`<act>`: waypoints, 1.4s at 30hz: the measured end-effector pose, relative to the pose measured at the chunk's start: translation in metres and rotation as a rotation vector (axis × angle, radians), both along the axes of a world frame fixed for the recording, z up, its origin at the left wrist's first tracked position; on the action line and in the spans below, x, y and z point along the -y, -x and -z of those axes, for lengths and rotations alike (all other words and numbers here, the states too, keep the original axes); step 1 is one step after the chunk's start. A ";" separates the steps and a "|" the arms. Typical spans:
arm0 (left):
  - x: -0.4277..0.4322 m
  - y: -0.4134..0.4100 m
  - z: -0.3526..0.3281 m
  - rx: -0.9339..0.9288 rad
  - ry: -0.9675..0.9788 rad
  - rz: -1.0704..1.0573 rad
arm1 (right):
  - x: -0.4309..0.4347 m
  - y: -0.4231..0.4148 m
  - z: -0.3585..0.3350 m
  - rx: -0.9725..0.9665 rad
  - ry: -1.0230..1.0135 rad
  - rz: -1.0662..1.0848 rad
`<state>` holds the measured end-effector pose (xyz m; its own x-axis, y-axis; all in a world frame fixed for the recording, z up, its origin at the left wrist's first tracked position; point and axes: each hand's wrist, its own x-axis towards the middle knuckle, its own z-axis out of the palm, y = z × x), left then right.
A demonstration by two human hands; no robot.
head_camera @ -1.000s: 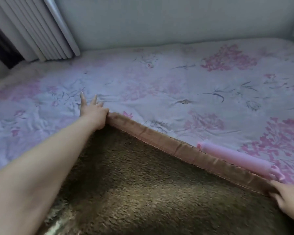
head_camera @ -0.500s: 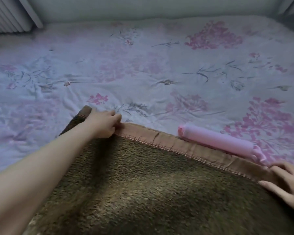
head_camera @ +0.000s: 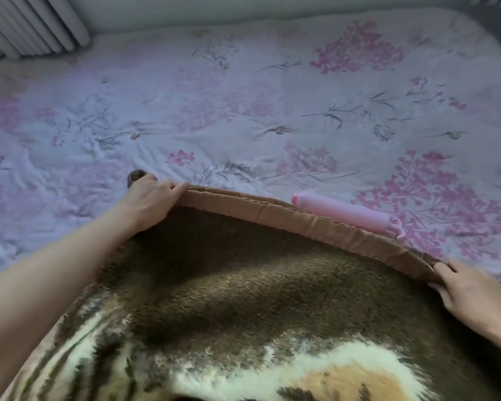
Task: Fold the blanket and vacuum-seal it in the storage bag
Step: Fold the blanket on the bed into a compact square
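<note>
Fingers (head_camera: 174, 188) of both hands curl over the blanket (head_camera: 243, 285) hem, tips hidden beneath it.

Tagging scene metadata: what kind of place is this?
Most likely a bedroom: the person works on a bed with a floral quilted cover, a curtain hangs at the far corner, and both hands grip a brown fleece blanket.

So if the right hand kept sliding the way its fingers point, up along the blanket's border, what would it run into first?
Likely the pink tube. The right hand grips the blanket at its brown border, fingers aimed up-left along it; the tube lies on the floral bedspread just beyond that edge. Depth is uncertain.
</note>
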<state>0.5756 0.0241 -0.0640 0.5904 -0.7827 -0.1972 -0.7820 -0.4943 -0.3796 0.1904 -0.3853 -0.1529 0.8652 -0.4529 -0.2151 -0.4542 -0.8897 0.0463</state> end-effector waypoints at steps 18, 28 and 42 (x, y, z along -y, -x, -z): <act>-0.168 0.092 -0.301 0.373 0.236 -0.162 | -0.047 -0.057 -0.327 0.378 0.269 -0.133; -0.273 0.220 -0.165 0.097 0.505 0.219 | -0.127 0.105 -0.239 0.442 0.271 -0.509; -0.356 0.365 0.047 -0.103 0.323 0.129 | -0.224 0.231 -0.071 -0.101 0.112 -0.522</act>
